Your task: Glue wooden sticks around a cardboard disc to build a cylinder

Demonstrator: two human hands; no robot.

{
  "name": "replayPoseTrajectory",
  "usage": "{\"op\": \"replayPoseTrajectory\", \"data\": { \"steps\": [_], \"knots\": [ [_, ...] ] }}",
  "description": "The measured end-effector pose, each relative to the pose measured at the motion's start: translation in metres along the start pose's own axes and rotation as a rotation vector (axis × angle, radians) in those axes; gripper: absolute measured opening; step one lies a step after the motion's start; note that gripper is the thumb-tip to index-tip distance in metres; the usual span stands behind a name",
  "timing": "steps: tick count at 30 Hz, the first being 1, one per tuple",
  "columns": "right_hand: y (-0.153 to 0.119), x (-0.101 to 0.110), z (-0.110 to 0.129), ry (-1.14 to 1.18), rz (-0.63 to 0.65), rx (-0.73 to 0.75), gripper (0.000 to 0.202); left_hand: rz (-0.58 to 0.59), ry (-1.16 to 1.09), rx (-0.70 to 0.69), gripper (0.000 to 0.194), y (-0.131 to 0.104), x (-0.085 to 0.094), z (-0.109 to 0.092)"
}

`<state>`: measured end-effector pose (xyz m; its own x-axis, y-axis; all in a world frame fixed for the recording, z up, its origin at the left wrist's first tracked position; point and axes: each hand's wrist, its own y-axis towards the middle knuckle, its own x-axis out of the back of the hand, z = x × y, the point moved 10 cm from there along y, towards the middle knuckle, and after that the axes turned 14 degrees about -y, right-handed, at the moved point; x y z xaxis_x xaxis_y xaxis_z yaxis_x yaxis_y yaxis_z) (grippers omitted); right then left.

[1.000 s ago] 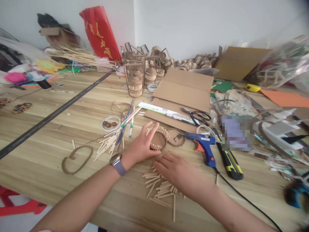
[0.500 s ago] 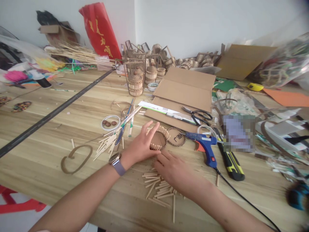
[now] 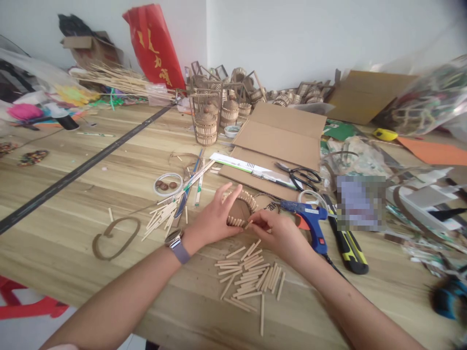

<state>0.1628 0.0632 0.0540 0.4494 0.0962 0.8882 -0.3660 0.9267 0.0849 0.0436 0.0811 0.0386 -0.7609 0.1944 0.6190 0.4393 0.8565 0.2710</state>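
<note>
The left grip [image 3: 211, 218] curves around a stick-ringed round base [image 3: 251, 200] at mid-frame, whether clamped I cannot tell; the right grip [image 3: 279, 236] pinches a short stick [image 3: 248, 224] at its near-right edge. Pale walls [image 3: 328, 39] back the wood-grained bench [image 3: 164, 301]. Centre left, a white ring [image 3: 166, 194] encircles brown balls [image 3: 172, 185]; upper centre, slatted baskets [image 3: 206, 131] stand.

I see one camera, worn on the person's head, set above and on the near side of the brown cardboard [image 3: 282, 130], facing forward and down. It sits close to the left hand [image 3: 214, 218] and right hand [image 3: 280, 234], and looks past the cardboard to the wall [image 3: 310, 39] behind.
</note>
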Motion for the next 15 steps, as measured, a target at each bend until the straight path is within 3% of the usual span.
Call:
{"op": "replayPoseTrajectory", "data": {
  "steps": [15],
  "knots": [
    [0.0026,-0.0099,0.0092,-0.08,-0.015,0.051,0.011,-0.01,-0.019,-0.053,0.103,-0.0002,0.0003,-0.0039]
  ]
}}
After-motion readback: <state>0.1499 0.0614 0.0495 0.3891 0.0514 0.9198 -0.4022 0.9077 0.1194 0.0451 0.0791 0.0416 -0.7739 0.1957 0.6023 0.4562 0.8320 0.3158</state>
